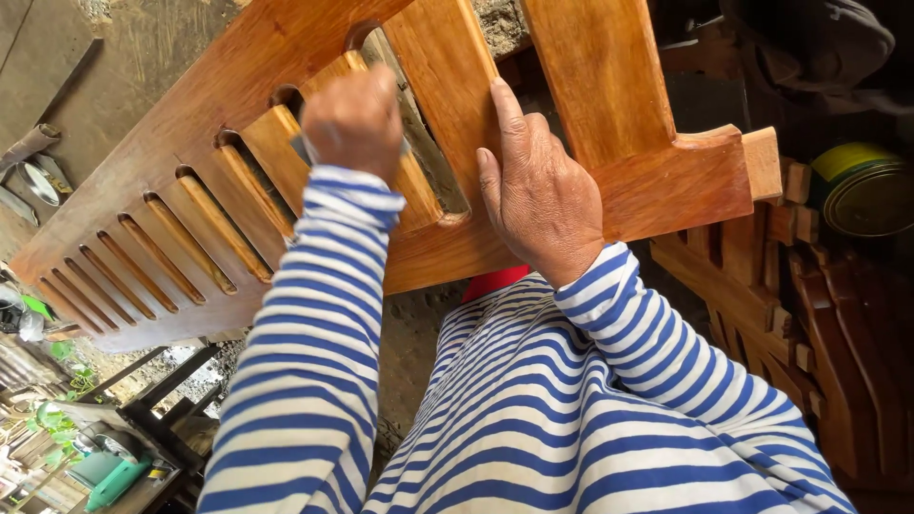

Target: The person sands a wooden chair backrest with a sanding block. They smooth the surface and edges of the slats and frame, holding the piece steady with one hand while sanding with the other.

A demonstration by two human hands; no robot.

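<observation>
1. We hold a slatted wooden frame (609, 181), reddish-brown and varnished, tilted across the top of the view.
2. Our left hand (354, 119) is closed into a fist over one of the slats (276, 143) near the frame's middle. Whether it grips something inside the fist we cannot tell, since the fingers are hidden.
3. Our right hand (538, 195) lies flat and open on the frame, fingers together and stretched along an upright bar (447, 86), palm on the lower rail.
4. Both arms wear blue-and-white striped sleeves (314, 324).
5. To the right, more wooden pieces (762, 286) are stacked, with a round tin (862, 190) behind them.
6. At the lower left sits a green tool (114, 481) among clutter.
</observation>
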